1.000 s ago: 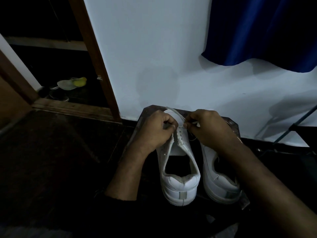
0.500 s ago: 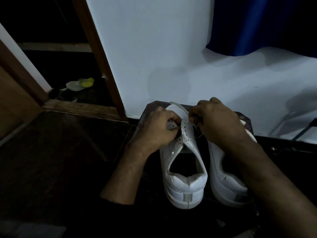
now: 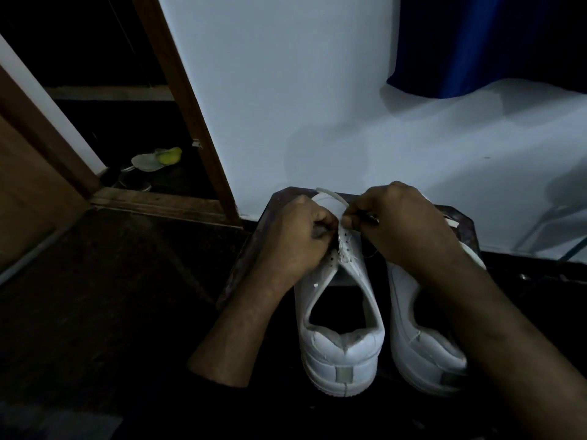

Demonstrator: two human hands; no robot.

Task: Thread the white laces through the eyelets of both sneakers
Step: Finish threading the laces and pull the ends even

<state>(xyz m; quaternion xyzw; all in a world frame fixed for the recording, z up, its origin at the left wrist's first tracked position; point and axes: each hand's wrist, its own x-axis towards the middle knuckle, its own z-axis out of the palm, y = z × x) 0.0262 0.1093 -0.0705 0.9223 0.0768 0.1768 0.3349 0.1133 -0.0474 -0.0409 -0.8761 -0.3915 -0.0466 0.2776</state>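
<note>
Behind everything stands a pale wall (image 3: 317,90), with a blue curtain (image 3: 476,42) hanging at its upper right. Just before the wall sits a dark low stand (image 3: 254,249) carrying two white sneakers, heels toward the camera: the left sneaker (image 3: 341,354) and, beside it, the right sneaker (image 3: 422,344). Over the left sneaker's eyelets, the left hand (image 3: 295,239) curls its fingers round the flap edge, while the right hand (image 3: 400,223) pinches the white lace (image 3: 332,195), which arcs above the toe.
</note>
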